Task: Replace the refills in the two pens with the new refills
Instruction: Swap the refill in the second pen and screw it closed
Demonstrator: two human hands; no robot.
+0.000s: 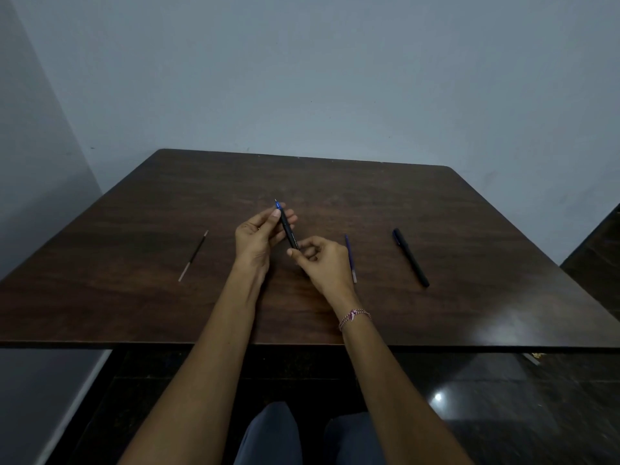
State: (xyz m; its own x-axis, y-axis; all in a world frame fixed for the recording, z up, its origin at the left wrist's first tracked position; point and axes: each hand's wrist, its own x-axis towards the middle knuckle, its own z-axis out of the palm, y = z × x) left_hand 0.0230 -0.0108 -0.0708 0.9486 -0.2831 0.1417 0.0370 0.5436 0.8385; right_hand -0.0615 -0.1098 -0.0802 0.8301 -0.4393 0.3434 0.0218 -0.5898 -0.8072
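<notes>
Above the middle of the dark wooden table (134,297), both my hands hold a black pen (288,228) with a blue tip pointing away from me. My left hand (258,236) grips its upper part between thumb and fingers. My right hand (318,260) pinches its lower end. A thin dark refill (194,255) lies on the table to the left of my hands. A blue refill (350,257) lies just right of my right hand. Farther right rests a second black pen (410,256).
The table stands against a pale wall, its near edge running across in front of my lap. A dark glossy floor shows below and to the right of the table.
</notes>
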